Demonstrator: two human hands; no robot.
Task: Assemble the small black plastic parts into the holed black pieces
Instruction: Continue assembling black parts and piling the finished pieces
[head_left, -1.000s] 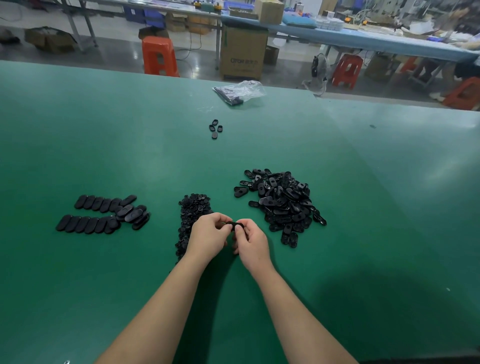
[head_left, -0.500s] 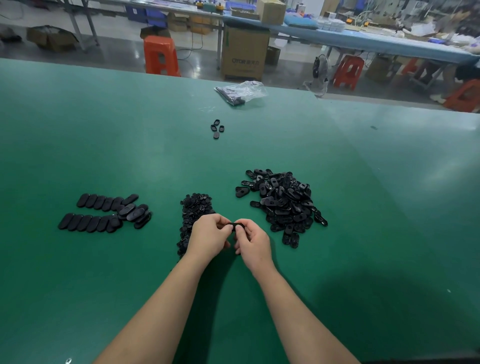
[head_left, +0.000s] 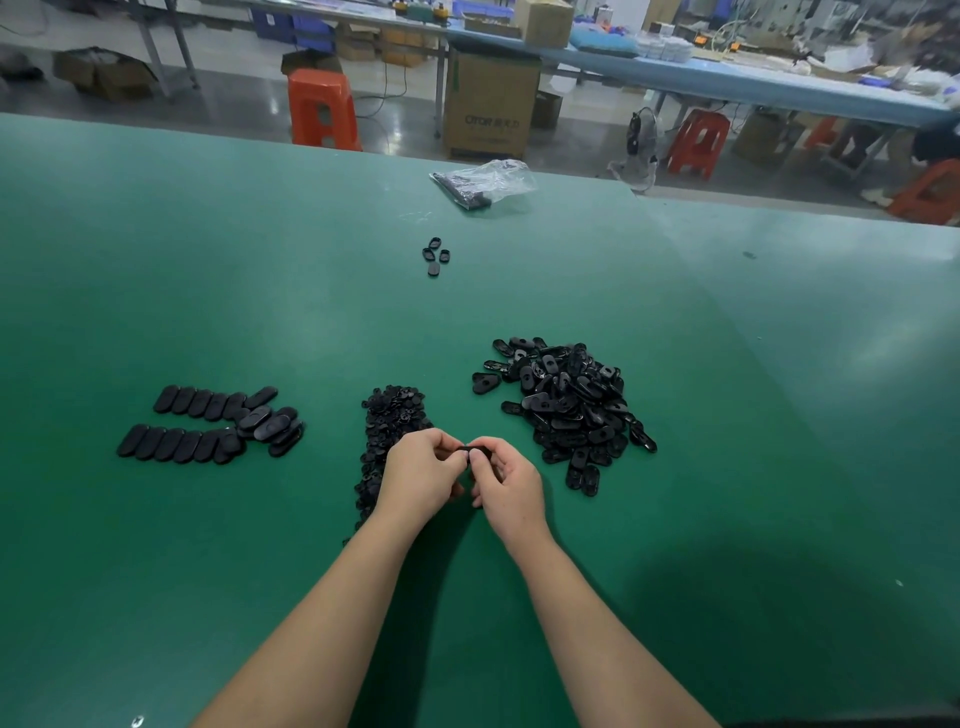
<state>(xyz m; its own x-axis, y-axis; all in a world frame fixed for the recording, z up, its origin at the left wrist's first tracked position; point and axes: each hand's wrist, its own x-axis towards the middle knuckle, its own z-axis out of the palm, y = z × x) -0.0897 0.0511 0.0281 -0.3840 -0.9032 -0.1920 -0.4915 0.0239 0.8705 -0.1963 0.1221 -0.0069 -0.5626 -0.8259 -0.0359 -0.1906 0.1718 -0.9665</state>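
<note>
My left hand (head_left: 423, 475) and my right hand (head_left: 506, 480) meet fingertip to fingertip just above the green table, both pinching one black holed piece (head_left: 475, 450). Fingers cover most of it, so whether a small part sits in it is hidden. A narrow heap of small black parts (head_left: 392, 415) lies directly behind my left hand. A larger pile of holed black pieces (head_left: 571, 402) lies to the right of my right hand. Two rows of black oval pieces (head_left: 208, 423) lie flat at the left.
Several loose black pieces (head_left: 435, 255) lie farther back on the green table (head_left: 727, 415). A clear plastic bag with black parts (head_left: 485, 182) rests near the far edge. Beyond it are orange stools (head_left: 322, 109), a cardboard box (head_left: 491, 106) and another long workbench.
Both hands stay together on the same piece, with only slight finger shifts.
</note>
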